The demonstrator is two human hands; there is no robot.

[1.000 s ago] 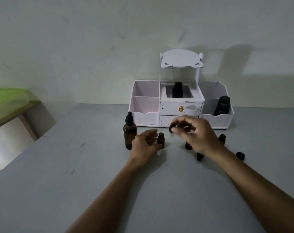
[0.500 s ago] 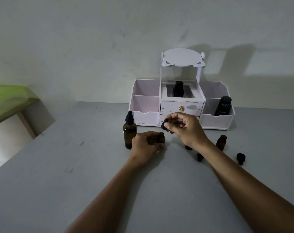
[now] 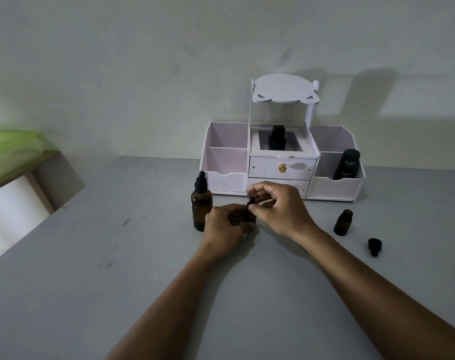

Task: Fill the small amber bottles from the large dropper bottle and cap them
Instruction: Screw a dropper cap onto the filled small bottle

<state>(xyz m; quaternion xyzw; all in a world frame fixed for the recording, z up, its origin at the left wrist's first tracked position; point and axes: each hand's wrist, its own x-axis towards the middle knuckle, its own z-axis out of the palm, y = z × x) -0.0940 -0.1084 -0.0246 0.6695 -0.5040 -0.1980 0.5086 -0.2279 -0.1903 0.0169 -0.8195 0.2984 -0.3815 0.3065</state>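
The large amber dropper bottle (image 3: 201, 209) stands upright on the grey table, its black dropper top in place. Just right of it my left hand (image 3: 225, 227) grips a small amber bottle (image 3: 249, 216), mostly hidden by my fingers. My right hand (image 3: 278, 209) pinches a black cap (image 3: 251, 201) directly on top of that bottle's neck. A second small amber bottle (image 3: 343, 222) stands uncapped to the right. A loose black cap (image 3: 374, 246) lies on the table further right.
A white desk organiser (image 3: 335, 187) with drawers and side bins stands against the wall behind my hands. A black "Kahf" bottle (image 3: 347, 165) sits in its right bin and a black item (image 3: 277, 137) in its centre well. The table's left edge (image 3: 26, 229) drops off beside a green-topped surface.
My right hand carried the black cap left and down onto the small bottle held by my left hand. My left hand closed more tightly round that bottle.
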